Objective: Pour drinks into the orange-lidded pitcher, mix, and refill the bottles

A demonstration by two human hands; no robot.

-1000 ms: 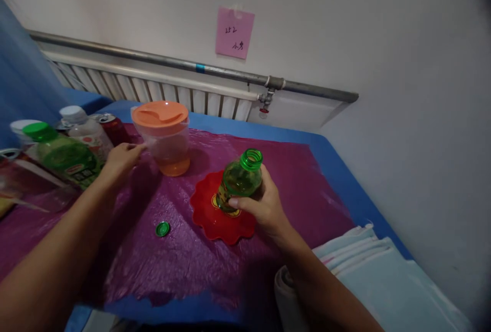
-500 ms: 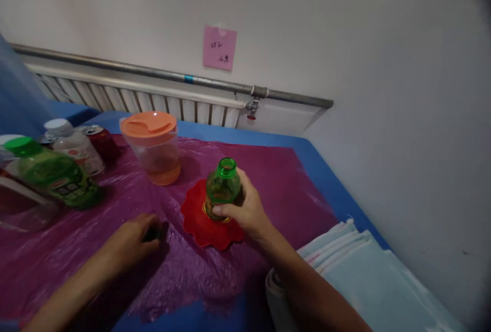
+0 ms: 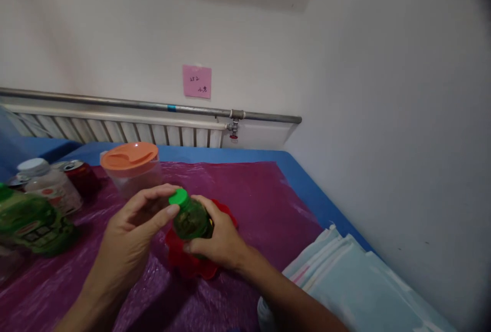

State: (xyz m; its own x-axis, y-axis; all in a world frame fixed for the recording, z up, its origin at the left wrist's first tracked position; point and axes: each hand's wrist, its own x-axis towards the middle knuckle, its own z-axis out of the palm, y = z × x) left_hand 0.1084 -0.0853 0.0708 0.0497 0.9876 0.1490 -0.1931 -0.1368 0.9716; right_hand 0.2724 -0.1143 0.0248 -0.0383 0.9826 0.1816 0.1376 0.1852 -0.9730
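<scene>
A small green bottle (image 3: pixel 191 220) stands on a red scalloped coaster (image 3: pixel 192 263) on the purple plastic sheet (image 3: pixel 253 194). My right hand (image 3: pixel 218 237) wraps round the bottle's body. A green cap (image 3: pixel 178 197) sits on the bottle's neck, and my left hand (image 3: pixel 132 229) pinches it between thumb and fingers. Just behind my left hand stands a clear pitcher with an orange lid (image 3: pixel 126 156).
At the left edge stand a large green bottle (image 3: pixel 32 224), a clear bottle with a white cap (image 3: pixel 48 186) and a red can (image 3: pixel 80 176). Folded pale blue towels (image 3: pixel 356 286) lie at the lower right. A radiator (image 3: pixel 115 130) runs along the wall behind the blue table.
My left hand went from the pitcher down to the loose green cap, picked it up and brought it onto the bottle's neck. The view has tilted upward.
</scene>
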